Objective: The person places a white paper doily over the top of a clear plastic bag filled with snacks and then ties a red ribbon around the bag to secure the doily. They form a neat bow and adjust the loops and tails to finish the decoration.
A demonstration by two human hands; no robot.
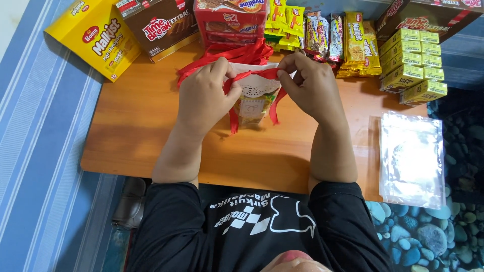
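A small clear gift pouch (pixel 254 100) with a white lace-edged top and snacks inside stands on the wooden table (pixel 131 126). A red ribbon (pixel 267 74) runs across its neck, and loose ends hang down its sides. My left hand (pixel 204 95) pinches the ribbon on the pouch's left. My right hand (pixel 310 83) pinches it on the right. More red ribbon (pixel 227 54) lies bunched just behind the pouch.
Along the table's far edge stand a yellow box (pixel 96 38), a brown box (pixel 159 25), a red box (pixel 229 20), wrapped snack bars (pixel 335 40) and small yellow-green cartons (pixel 413 63). A stack of clear plastic bags (pixel 411 158) lies at the right.
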